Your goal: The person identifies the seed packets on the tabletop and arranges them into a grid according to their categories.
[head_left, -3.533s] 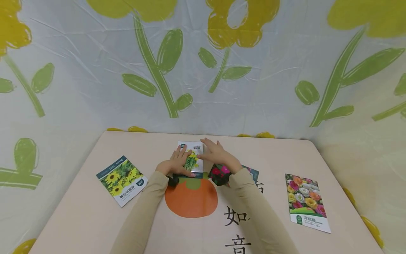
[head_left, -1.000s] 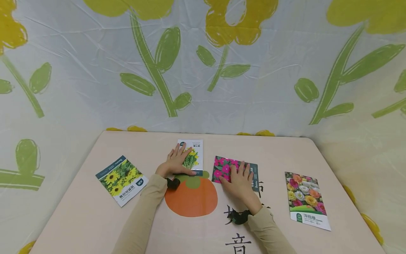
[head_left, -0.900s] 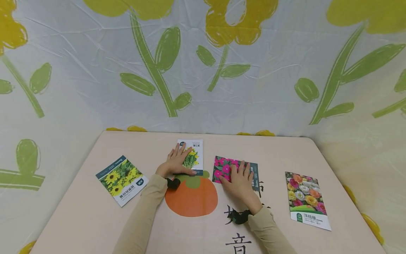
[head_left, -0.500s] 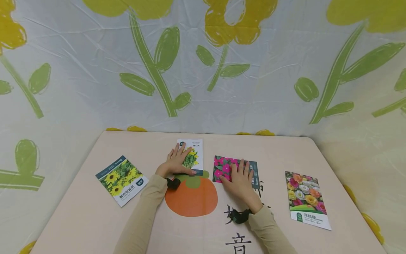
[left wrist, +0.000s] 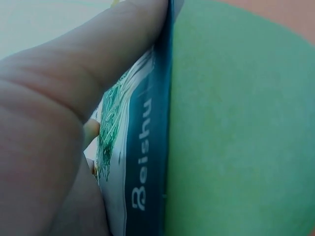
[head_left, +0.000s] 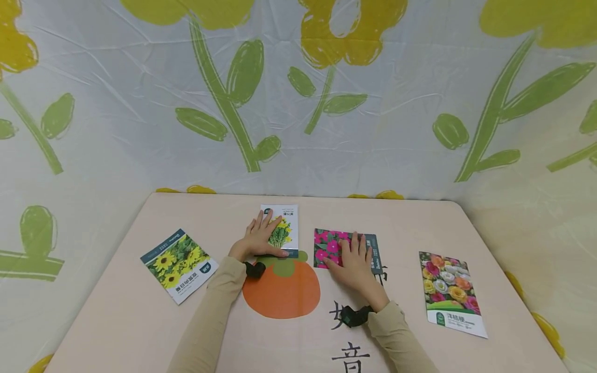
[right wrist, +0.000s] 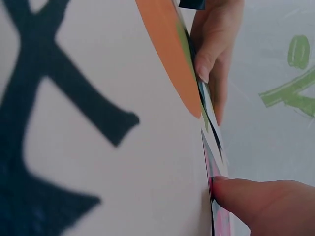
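My left hand (head_left: pixel 258 239) rests spread on a white seed packet (head_left: pixel 291 241) with yellow flowers, at the table's back middle. Its thumb lies along the packet's dark blue end strip (left wrist: pixel 147 162), lettered "Beishu" in the left wrist view. To the right, my right hand (head_left: pixel 353 261) lies with extended fingers on a seed packet (head_left: pixel 322 254) of pink flowers, covering its middle. In the right wrist view the thumb (right wrist: pixel 241 194) touches that packet's face, and the left hand (right wrist: pixel 216 44) shows beyond. The two packets lie flat, with a gap between them.
A sunflower seed packet (head_left: pixel 179 264) lies tilted at the left. Another packet with multicoloured blooms (head_left: pixel 450 290) lies at the right. The pale tabletop (head_left: pixel 275 347) carries a printed orange fruit (head_left: pixel 281 292) and black characters. A flower-print curtain (head_left: pixel 382 155) borders the back and sides.
Earlier, my right hand was raised beside the white packet; now it lies on the pink-flower packet. That packet has turned slightly anticlockwise, its right end shifting away. The left hand stays put.
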A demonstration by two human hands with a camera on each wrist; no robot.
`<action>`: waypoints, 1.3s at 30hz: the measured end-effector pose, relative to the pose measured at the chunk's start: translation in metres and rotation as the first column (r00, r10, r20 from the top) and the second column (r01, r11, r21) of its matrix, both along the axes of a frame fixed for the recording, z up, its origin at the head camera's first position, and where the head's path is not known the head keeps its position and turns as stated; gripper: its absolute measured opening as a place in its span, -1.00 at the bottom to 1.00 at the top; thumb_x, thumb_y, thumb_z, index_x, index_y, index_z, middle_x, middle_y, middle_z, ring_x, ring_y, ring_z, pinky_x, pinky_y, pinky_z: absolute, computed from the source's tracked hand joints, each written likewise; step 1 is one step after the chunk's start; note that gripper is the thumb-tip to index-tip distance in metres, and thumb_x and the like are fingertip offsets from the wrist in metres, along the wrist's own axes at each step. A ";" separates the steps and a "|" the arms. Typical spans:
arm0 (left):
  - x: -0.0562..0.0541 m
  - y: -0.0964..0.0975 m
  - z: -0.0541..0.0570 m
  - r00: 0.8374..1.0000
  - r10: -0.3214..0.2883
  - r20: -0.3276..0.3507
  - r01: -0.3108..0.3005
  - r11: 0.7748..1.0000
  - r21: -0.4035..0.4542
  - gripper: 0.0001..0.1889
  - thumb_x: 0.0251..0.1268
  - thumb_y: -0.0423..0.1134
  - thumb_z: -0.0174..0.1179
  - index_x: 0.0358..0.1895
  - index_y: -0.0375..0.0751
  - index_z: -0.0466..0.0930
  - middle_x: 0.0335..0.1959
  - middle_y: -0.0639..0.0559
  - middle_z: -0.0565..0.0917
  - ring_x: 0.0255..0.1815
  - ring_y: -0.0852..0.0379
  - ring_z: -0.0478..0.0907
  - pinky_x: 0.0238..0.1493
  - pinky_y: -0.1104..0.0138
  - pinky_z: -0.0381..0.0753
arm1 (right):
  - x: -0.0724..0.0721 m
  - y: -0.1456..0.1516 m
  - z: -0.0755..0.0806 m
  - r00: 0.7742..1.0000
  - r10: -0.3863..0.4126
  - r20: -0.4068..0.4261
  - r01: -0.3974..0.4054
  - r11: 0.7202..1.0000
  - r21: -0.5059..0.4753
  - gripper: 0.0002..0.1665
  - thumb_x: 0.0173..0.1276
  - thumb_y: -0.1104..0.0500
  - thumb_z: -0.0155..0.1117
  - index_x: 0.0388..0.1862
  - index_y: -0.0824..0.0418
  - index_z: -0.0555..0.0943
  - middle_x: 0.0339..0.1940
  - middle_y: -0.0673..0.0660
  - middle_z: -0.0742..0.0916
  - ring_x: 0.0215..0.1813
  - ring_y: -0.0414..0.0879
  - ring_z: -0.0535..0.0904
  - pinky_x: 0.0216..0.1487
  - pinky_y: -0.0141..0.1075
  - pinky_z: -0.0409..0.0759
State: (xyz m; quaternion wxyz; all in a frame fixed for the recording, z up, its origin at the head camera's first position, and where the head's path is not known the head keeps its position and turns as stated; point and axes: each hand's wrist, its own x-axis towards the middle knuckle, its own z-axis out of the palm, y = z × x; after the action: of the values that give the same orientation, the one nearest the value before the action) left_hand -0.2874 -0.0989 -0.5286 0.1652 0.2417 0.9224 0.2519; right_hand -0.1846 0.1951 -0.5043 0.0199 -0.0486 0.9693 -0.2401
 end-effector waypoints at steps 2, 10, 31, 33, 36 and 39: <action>0.001 0.000 0.002 1.000 -0.001 0.004 0.001 1.000 0.004 0.18 0.07 0.34 0.33 0.63 0.12 -0.25 0.62 -0.02 -0.48 0.54 -0.05 -0.74 0.49 -0.07 -0.53 | -0.001 0.002 -0.001 1.000 0.014 -0.002 -0.014 1.000 -0.006 -0.15 0.37 -0.17 0.22 0.38 0.40 0.31 0.56 0.55 -0.06 0.55 0.48 -0.34 0.41 0.40 -0.36; 0.003 0.000 0.006 1.000 0.000 0.019 0.000 1.000 0.015 0.18 0.07 0.32 0.35 0.63 0.12 -0.25 0.62 -0.01 -0.48 0.53 -0.08 -0.77 0.48 -0.10 -0.54 | -0.003 0.011 -0.004 0.998 0.062 -0.026 -0.063 0.997 -0.036 -0.16 0.37 -0.16 0.24 0.38 0.39 0.32 0.56 0.52 -0.04 0.56 0.45 -0.32 0.42 0.37 -0.39; 0.007 0.001 0.010 1.000 0.026 0.014 -0.027 0.999 0.020 0.17 0.06 0.30 0.37 0.63 0.10 -0.20 0.62 -0.04 -0.45 0.53 -0.14 -0.75 0.48 -0.14 -0.49 | -0.006 0.022 -0.007 0.988 0.125 -0.092 -0.133 0.986 -0.099 -0.20 0.30 -0.16 0.31 0.31 0.33 0.38 0.56 0.48 0.06 0.56 0.43 -0.24 0.43 0.36 -0.35; 0.009 0.002 0.014 0.999 0.026 0.019 -0.026 0.999 0.033 0.16 0.09 0.27 0.37 0.63 0.06 -0.19 0.62 -0.06 -0.44 0.53 -0.15 -0.75 0.47 -0.15 -0.50 | -0.007 0.023 -0.007 0.989 0.124 -0.084 -0.132 0.987 -0.097 -0.21 0.31 -0.17 0.31 0.30 0.32 0.37 0.56 0.47 0.06 0.56 0.43 -0.25 0.43 0.35 -0.36; 0.012 0.002 0.019 0.999 0.027 0.024 -0.029 0.998 0.053 0.14 0.12 0.23 0.37 0.63 0.02 -0.18 0.62 -0.09 -0.43 0.53 -0.17 -0.74 0.47 -0.16 -0.51 | -0.008 0.023 -0.007 0.990 0.121 -0.069 -0.127 0.988 -0.091 -0.22 0.33 -0.17 0.30 0.31 0.31 0.37 0.57 0.46 0.04 0.57 0.41 -0.27 0.44 0.33 -0.38; 0.013 0.002 0.020 0.999 0.033 0.017 -0.034 0.997 0.071 0.14 0.11 0.25 0.37 0.63 -0.02 -0.14 0.62 -0.13 -0.40 0.54 -0.21 -0.71 0.46 -0.18 -0.49 | -0.008 0.023 -0.007 0.991 0.122 -0.063 -0.127 0.988 -0.085 -0.21 0.33 -0.17 0.30 0.32 0.32 0.37 0.57 0.46 0.04 0.57 0.41 -0.27 0.44 0.33 -0.39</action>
State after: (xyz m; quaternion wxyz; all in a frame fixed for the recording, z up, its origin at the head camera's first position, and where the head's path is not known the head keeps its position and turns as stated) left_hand -0.2747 -0.0967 -0.5088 0.1596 0.2301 0.9154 0.2891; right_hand -0.1926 0.2181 -0.5109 0.0048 -0.1167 0.9530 -0.2795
